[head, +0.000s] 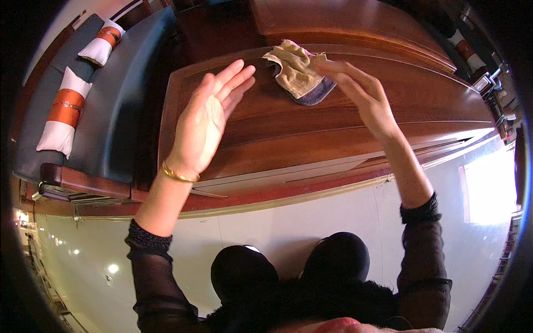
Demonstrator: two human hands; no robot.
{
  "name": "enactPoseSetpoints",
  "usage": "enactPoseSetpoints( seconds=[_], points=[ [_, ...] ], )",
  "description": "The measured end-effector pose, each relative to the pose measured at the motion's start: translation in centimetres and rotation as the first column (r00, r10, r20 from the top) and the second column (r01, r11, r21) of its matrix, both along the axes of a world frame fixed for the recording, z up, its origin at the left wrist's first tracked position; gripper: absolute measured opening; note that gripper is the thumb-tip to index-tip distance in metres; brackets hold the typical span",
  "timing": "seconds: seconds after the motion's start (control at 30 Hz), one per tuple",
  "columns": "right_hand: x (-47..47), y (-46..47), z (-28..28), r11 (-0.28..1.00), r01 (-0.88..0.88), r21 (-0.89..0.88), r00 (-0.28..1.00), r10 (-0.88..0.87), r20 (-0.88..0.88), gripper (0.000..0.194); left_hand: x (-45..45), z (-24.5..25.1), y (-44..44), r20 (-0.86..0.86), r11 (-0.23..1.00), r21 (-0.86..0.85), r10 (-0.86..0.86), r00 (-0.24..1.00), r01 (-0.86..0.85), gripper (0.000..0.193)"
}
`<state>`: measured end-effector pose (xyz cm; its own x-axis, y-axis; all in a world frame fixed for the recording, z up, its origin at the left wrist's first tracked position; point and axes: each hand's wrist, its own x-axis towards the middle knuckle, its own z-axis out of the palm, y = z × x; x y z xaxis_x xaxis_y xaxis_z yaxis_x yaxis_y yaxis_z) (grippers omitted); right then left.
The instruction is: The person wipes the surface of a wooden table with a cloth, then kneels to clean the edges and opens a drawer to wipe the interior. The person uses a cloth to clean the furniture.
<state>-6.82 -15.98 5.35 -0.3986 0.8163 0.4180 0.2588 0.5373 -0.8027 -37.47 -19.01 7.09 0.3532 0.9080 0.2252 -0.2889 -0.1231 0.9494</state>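
A crumpled tan cloth item with a dark blue part (pixel 296 68) lies on the dark wooden table (pixel 258 129). Raised left of it is my left hand (pixel 206 118), palm turned inward, fingers apart and nothing in it; a gold bangle circles that wrist. My right hand (pixel 366 95) is on the cloth's right side, its fingertips blurred and overlapping the cloth's edge in the view. Whether those fingertips touch the cloth cannot be told, but no grip on it shows.
At the left stands a dark padded sofa (pixel 120 95) with white and orange cushions (pixel 66 110). Another wooden surface (pixel 354 21) adjoins the table's far side. My knees (pixel 245 270) are below the near edge, over a pale glossy floor (pixel 291 220).
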Motion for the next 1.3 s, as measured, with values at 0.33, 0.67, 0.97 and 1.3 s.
enactPoseSetpoints(
  seconds=[0.33, 0.67, 0.97, 1.3],
  points=[
    [-4.7, 15.4, -5.5, 0.934, -0.010, 0.358, 0.622, -0.274, 0.734, 0.082, -3.2, -6.1, 14.3, -0.793, 0.778, 0.600, 0.610, 0.004, 0.186, 0.070],
    [-6.8, 11.5, -8.1, 0.855, -0.216, 0.471, 0.593, -0.268, 0.759, 0.071, -4.8, -9.6, 16.8, -0.862, 0.856, 0.495, 0.505, -0.043, 0.148, 0.074],
    [-10.8, 14.9, -6.8, 0.889, -0.207, 0.408, 0.677, -0.171, 0.716, 0.069, -4.6, -10.0, 16.6, -0.847, 0.833, 0.530, 0.530, 0.051, 0.160, 0.066],
    [-2.2, 17.5, -7.0, 0.918, 0.043, 0.393, 0.596, -0.340, 0.728, 0.064, -5.3, -9.5, 15.5, -0.847, 0.827, 0.528, 0.528, 0.055, 0.192, 0.074]
  ],
)
